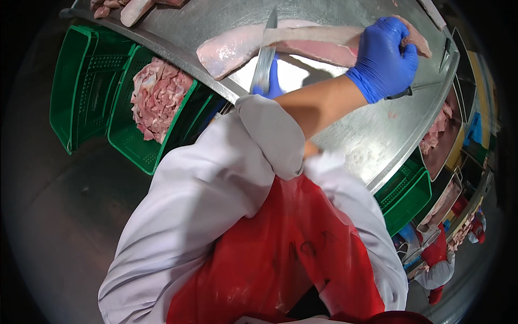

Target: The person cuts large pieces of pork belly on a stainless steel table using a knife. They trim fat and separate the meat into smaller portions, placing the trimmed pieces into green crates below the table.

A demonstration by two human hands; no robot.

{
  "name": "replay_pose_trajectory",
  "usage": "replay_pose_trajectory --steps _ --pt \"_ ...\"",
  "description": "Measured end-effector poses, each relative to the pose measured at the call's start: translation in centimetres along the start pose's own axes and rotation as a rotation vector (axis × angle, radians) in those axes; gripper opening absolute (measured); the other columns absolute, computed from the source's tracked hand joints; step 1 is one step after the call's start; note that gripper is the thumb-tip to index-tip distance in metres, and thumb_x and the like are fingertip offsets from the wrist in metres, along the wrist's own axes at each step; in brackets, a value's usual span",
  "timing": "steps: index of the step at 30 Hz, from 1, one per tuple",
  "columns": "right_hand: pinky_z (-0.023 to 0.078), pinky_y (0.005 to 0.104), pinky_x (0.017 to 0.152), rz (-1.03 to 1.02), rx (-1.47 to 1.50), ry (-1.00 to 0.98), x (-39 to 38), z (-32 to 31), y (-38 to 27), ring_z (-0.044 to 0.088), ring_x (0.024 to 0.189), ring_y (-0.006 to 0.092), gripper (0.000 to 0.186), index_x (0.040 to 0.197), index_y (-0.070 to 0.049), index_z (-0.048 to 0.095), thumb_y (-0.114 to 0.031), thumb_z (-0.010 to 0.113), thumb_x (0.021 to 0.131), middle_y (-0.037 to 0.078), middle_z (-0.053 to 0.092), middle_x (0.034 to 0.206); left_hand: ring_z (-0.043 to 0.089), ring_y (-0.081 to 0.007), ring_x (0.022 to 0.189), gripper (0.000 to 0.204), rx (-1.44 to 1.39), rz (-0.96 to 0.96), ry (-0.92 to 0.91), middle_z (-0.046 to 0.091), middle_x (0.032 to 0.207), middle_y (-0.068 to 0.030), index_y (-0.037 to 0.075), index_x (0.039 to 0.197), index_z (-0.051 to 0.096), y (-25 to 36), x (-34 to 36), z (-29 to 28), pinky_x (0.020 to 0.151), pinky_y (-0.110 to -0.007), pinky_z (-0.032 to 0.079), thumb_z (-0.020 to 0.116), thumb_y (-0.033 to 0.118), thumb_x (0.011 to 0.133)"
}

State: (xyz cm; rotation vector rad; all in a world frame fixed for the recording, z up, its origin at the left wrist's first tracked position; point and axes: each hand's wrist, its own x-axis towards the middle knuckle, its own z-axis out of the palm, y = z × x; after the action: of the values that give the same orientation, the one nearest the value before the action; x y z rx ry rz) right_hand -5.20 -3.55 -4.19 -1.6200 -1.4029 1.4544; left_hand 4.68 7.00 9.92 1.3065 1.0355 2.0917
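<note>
A long slab of pale pink meat (pixel 229 49) lies across the metal table. My left forearm crosses over my right one. At the right end of the slab my left hand (pixel 384 60), in a blue glove, is closed on a long whitish strip of skin or fat (pixel 318 35); one end sticks out past the fingers. My right hand (pixel 271 81), also blue-gloved and partly hidden behind my left forearm, grips a knife (pixel 263 67). The knife's blade points away from me, passing under the strip, with its tip showing beyond. The knife's handle is mostly hidden.
Left of the metal table (pixel 372 121), a green crate (pixel 121 127) holds meat trimmings (pixel 156 100); another green crate (pixel 70 89) adjoins it. More meat pieces (pixel 135 9) lie at the far left. At right are a green crate (pixel 407 200) and a co-worker (pixel 436 254).
</note>
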Motion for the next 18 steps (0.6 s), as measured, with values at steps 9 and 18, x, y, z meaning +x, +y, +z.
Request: replay_pose_trajectory --steps 9,18 --pt "0.055 0.0348 0.061 -0.161 -0.101 0.128 -0.1 4.6 -0.1 0.068 0.063 0.0246 0.068 0.154 -0.013 0.024 -0.023 0.054 0.094 0.014 0.070 0.085 0.059 -0.0416 0.077 0.014 -0.132 -0.132 -0.106 0.058 0.079 -0.0226 -0.001 0.081 0.051 4.8 1.9 -0.8 0.069 -0.048 0.047 0.061 0.004 0.073" --pt "0.055 0.0360 0.062 -0.176 -0.121 -0.045 1.9 5.6 -2.5 0.067 0.065 0.0232 0.069 0.153 -0.006 0.022 -0.015 0.054 0.093 0.013 0.067 0.076 0.059 -0.0361 0.062 0.012 -0.096 0.040 0.098 0.056 0.066 -0.0184 -0.001 0.074 0.052 8.2 3.2 -0.4 0.058 -0.042 0.047 0.063 0.003 0.074"
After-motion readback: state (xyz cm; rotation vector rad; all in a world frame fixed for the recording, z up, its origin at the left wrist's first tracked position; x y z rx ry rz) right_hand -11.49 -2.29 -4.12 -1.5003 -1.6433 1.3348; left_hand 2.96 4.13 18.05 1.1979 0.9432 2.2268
